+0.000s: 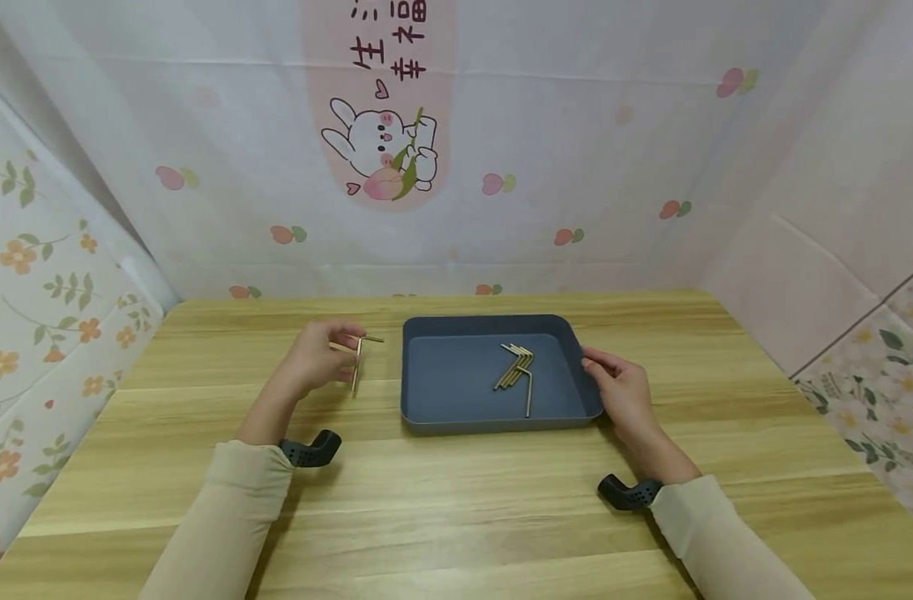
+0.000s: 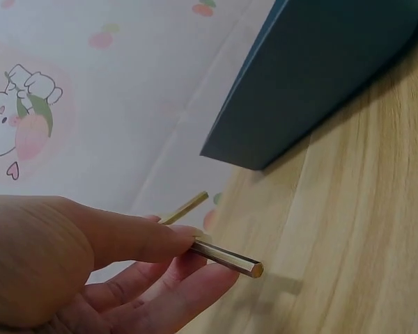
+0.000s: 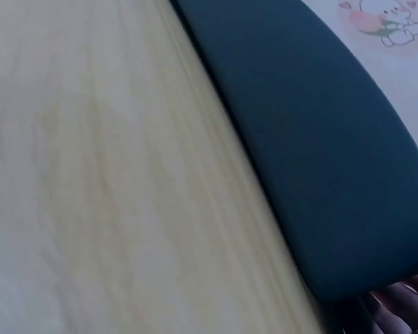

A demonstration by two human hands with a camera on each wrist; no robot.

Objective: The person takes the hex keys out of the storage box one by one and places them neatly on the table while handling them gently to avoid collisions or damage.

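Note:
My left hand pinches an L-shaped, gold-coloured hex key between thumb and fingers, to the left of the tray. In the left wrist view, the six-sided end of that hex key points out past my fingertips, over the wood. A shallow dark blue-grey tray sits mid-table. Inside it, right of centre, several similar hex keys lie bunched together, the front one turned a different way. At the tray's right side, my right hand holds the wall, thumb at the rim; the right wrist view shows only its fingers.
The wooden table reaches back to a white printed cloth with a rabbit picture. Floral cloth hangs at the left side. Each wrist wears a black camera mount, with beige sleeves behind.

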